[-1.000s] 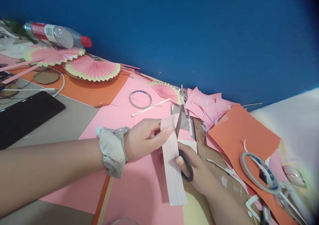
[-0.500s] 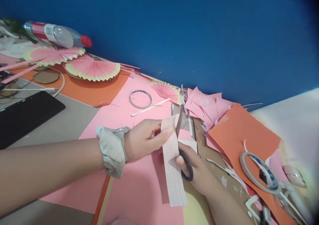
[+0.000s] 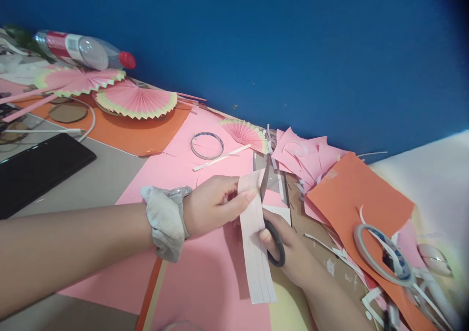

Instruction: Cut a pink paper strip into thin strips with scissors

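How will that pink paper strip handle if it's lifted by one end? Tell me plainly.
Probably very light and floppy: the pink paper strip is thin sheet, pinched at its top by the left hand. Lengthwise lines run down it; if those are cuts, it may splay or tear easily. The scissors in the right hand meet its edge.

matt pink paper strip, shiny metal scissors

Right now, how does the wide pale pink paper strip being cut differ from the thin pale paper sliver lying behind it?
The wide pale pink paper strip is broad and lined lengthwise; the thin pale paper sliver is far narrower, plain. The strip is pinched by the left hand, against the black-handled scissors; the sliver lies loose on the pink sheet. Both are long, straight paper.
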Demonstrator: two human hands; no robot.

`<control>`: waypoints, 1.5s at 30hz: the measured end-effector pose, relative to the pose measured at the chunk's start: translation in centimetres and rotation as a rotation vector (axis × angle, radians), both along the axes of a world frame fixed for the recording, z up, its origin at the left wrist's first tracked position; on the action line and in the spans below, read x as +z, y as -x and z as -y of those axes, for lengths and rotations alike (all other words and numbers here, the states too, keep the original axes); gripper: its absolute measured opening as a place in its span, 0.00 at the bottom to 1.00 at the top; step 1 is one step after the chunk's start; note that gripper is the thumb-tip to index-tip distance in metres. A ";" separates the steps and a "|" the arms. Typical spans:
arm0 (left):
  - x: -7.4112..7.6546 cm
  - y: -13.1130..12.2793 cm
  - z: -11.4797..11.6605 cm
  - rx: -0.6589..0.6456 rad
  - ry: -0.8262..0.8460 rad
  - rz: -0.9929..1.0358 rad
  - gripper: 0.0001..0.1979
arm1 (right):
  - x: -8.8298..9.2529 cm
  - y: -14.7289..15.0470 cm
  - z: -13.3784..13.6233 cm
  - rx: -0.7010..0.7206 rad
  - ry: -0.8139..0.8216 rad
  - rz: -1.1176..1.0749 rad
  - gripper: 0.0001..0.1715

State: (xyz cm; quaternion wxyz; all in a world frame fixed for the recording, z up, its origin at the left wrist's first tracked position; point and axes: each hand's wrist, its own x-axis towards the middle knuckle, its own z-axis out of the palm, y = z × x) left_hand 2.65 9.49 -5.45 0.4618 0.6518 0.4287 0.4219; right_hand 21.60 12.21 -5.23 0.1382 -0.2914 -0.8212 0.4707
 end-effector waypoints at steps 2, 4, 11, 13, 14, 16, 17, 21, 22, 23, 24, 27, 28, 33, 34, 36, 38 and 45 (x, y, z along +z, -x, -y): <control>0.0 0.0 0.0 -0.003 -0.004 -0.003 0.17 | 0.0 0.0 0.0 -0.005 0.000 0.003 0.28; 0.0 0.0 0.0 -0.006 -0.005 -0.003 0.16 | 0.0 0.0 0.1 -0.014 0.002 0.003 0.28; 0.0 -0.1 0.1 -0.003 0.001 0.005 0.17 | 0.3 0.1 -0.2 0.000 0.016 0.028 0.30; 0.0 -0.1 0.1 0.026 -0.015 0.015 0.16 | 0.4 0.2 -0.2 -0.005 0.029 0.020 0.29; -0.1 -0.1 0.1 0.051 -0.026 0.017 0.16 | 0.4 0.2 -0.2 -0.007 0.036 0.019 0.29; -0.1 0.0 0.1 0.104 -0.046 0.015 0.16 | 0.6 0.3 -0.2 -0.007 0.047 0.029 0.29; -0.1 0.0 0.1 0.120 -0.052 0.012 0.16 | 0.6 0.3 -0.2 -0.010 0.047 0.040 0.29; 0.0 0.0 0.0 0.102 -0.043 0.009 0.18 | 1.0 0.3 -0.2 -0.013 0.040 0.089 0.33; 0.0 0.0 0.0 0.090 -0.034 0.011 0.18 | 1.0 0.3 -0.2 -0.011 0.039 0.096 0.34; 0.0 0.0 0.0 0.078 -0.022 0.013 0.18 | 1.1 0.3 -0.2 -0.006 0.040 0.100 0.35; 0.1 -0.1 0.0 0.069 -0.010 0.016 0.18 | 1.2 0.3 -0.2 -0.003 0.040 0.100 0.35; 0.2 -0.1 0.1 0.058 0.010 0.012 0.18 | 1.2 0.4 -0.2 0.002 0.036 0.085 0.35; 0.2 -0.1 0.1 0.062 0.009 0.006 0.17 | 1.1 0.4 -0.2 0.001 0.031 0.081 0.35; 0.1 -0.1 0.0 0.079 -0.010 -0.009 0.17 | 0.8 0.4 -0.2 -0.015 -0.008 0.092 0.34; 0.1 -0.1 0.0 0.081 -0.010 -0.006 0.17 | 0.8 0.3 -0.2 -0.016 -0.011 0.094 0.34; 0.1 0.0 0.0 0.077 -0.004 -0.003 0.17 | 0.8 0.3 -0.2 -0.015 -0.011 0.096 0.34; 0.1 0.0 0.0 0.074 0.000 -0.001 0.17 | 0.9 0.4 -0.2 -0.007 -0.001 0.087 0.34; 0.0 -0.1 0.1 0.045 0.011 0.012 0.17 | 0.9 0.3 -0.2 -0.027 -0.019 0.100 0.35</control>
